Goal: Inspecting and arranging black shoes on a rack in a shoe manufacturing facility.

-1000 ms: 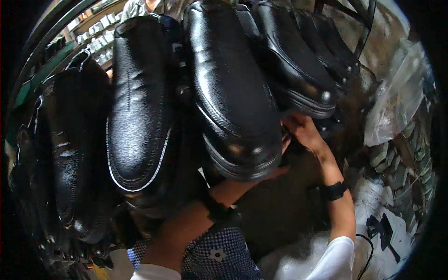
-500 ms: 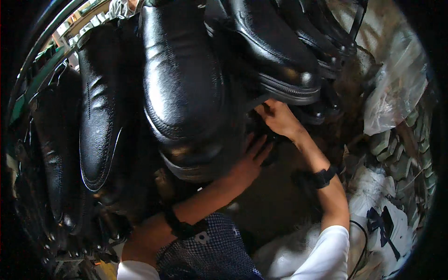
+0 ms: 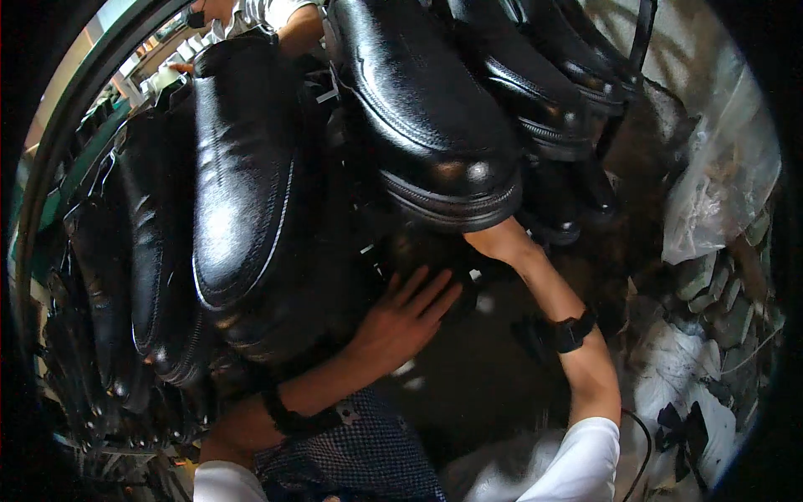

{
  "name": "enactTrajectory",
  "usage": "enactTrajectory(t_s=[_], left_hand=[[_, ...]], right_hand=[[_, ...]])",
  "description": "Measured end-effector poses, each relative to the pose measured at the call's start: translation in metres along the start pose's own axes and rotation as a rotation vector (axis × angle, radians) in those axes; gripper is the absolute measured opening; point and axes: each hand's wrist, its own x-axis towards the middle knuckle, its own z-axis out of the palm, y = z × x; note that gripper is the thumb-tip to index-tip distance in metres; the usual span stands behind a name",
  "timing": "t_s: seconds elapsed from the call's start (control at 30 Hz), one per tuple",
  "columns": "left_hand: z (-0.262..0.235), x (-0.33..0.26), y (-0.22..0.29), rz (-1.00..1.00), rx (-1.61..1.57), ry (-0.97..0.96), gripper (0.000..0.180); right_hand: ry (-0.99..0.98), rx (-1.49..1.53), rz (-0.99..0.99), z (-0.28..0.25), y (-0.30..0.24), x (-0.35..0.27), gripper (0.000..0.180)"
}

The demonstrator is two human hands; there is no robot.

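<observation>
Several shiny black leather shoes hang over my hands, toes toward me. The broad black shoe (image 3: 427,109) at the centre covers the fingers of my right hand (image 3: 499,241), so what they grip, if anything, is hidden. My left hand (image 3: 410,316) lies lower and to the left, its fingers stretched out and spread over something dark that I cannot make out. Another black shoe (image 3: 238,184) hangs above my left forearm, with a pale line along its edge. Both wrists carry black bands.
More black shoes (image 3: 100,293) crowd the left side in rows. At upper right are further shoes (image 3: 535,92) and a clear plastic bag (image 3: 719,167). Pale stacked pieces (image 3: 719,293) and white cloth (image 3: 669,376) lie at right. Another person (image 3: 284,17) is at the top left.
The shoes have shifted in view, the central ones toward the left and down. My left hand has moved left and down, apart from the right. The right hand's fingers have gone behind the shoe.
</observation>
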Motion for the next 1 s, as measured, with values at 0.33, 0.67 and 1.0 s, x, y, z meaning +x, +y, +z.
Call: enactTrajectory(t_s=[0.33, 0.67, 1.0], left_hand=[[-0.010, 0.009, 0.005, -0.040, -0.053, 0.004, 0.056], [-0.011, 0.006, 0.003, 0.032, -0.044, 0.116, 0.046], [0.005, -0.006, -0.006, 0.152, -0.091, 0.298, 0.052]], right_hand=[[-0.041, -0.354, -0.143, -0.033, 0.000, 0.004, 0.035], [-0.084, -0.387, -0.041, -0.008, 0.001, 0.006, 0.048], [-0.407, -0.678, 0.173, 0.000, -0.035, 0.010, 0.040]])
